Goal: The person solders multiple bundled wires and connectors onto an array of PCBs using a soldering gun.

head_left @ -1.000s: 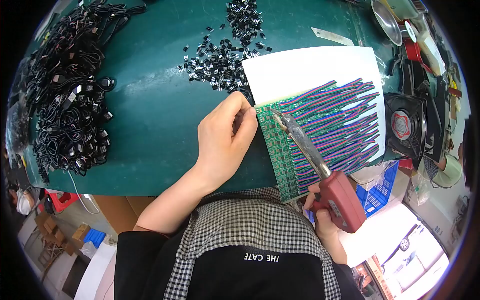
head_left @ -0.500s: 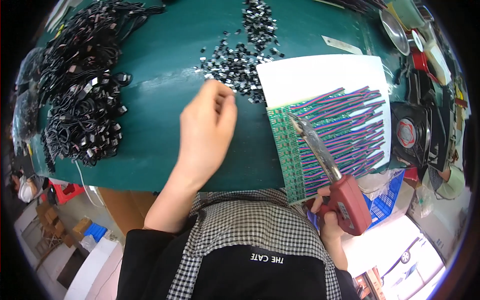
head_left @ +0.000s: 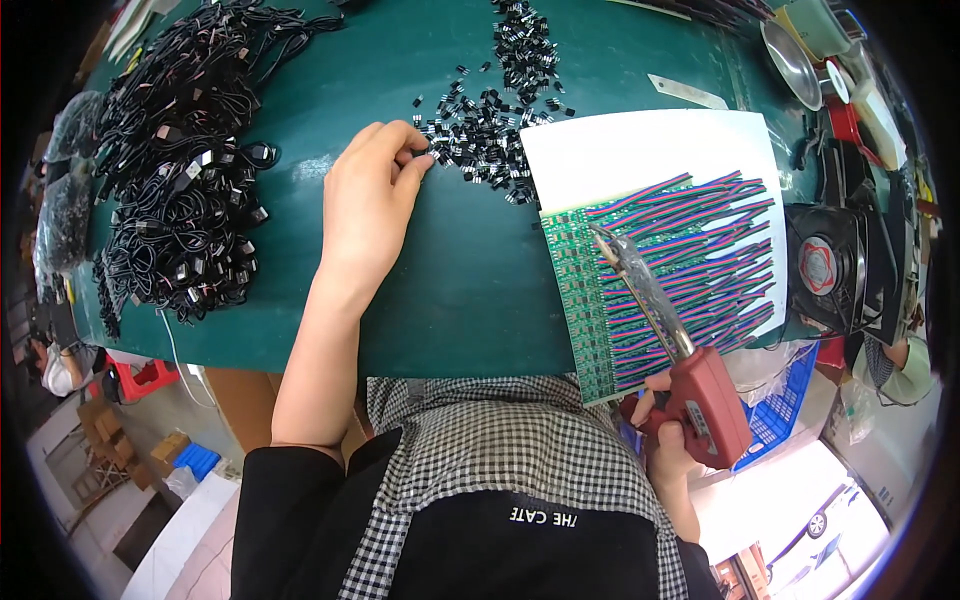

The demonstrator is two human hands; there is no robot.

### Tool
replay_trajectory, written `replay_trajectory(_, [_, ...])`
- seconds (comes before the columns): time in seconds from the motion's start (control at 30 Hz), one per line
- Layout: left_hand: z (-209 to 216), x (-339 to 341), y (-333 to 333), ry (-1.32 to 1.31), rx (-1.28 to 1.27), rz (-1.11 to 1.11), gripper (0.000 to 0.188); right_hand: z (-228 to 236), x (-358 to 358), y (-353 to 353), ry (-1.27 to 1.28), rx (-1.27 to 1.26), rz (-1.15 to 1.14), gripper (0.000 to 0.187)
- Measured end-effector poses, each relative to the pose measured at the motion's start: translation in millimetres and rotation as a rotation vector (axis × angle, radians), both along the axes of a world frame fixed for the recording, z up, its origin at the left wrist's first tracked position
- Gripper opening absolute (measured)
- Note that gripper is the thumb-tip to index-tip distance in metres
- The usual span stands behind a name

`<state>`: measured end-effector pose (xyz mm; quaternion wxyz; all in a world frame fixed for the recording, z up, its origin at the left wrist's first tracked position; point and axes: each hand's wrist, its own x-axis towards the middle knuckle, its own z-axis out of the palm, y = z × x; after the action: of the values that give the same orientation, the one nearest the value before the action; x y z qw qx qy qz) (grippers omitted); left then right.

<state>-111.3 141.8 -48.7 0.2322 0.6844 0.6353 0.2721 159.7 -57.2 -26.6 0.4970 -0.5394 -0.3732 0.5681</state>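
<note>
My left hand point(head_left: 372, 200) is at the left edge of a heap of small black parts with metal pins point(head_left: 490, 140). Its thumb and forefinger are pinched together; whatever lies between the tips is too small to make out. A red soldering gun point(head_left: 705, 405) is gripped in my right hand point(head_left: 672, 450). The gun's tip points up and left, over a panel of green circuit boards point(head_left: 582, 300). Rows of red, blue and dark wires point(head_left: 690, 250) extend rightward from the boards. Beneath them lies a white sheet point(head_left: 650, 150).
A big pile of black cables point(head_left: 180, 190) covers the table's left side. Beyond the sheet lies a flat metal strip point(head_left: 688, 91). At the right are a black boxy device point(head_left: 825, 265) and a metal dish point(head_left: 790, 65). A blue basket point(head_left: 775, 415) stands below the table edge.
My left hand has shifted left and a little away from me, its fingers still pinched. My right hand holds the soldering gun in nearly the same place.
</note>
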Motion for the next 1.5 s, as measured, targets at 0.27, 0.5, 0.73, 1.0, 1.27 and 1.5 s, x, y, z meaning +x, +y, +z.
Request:
replay_trajectory(0.27, [12, -1, -11, -0.614, -0.228, 0.126, 0.006, -1, 0, 1, 0.035, 0.049, -0.009, 0.061])
replay_trajectory(0.5, [14, 44, -46, -0.985, -0.574, -0.029, 0.007, 2, -1, 3, 0.031, -0.052, -0.021, 0.064])
replay_trajectory(0.73, [7, 63, -49, -0.938, -0.483, 0.053, 0.014, 1, -1, 11, -0.033, -0.053, -0.01, 0.072])
replay_trajectory(1.0, [3, 65, -49, -0.925, -0.474, 0.033, 0.02, -10, 3, 4, -0.071, 0.032, 0.025, 0.072])
replay_trajectory(1.27, [2, 64, -48, -0.923, -0.471, 0.029, 0.022, -23, 12, -7, -0.216, 0.111, 0.126, 0.068])
replay_trajectory(1.5, [1, 64, -47, -0.921, -0.469, 0.019, 0.022, -26, 14, -10, -0.326, 0.14, 0.148, 0.067])
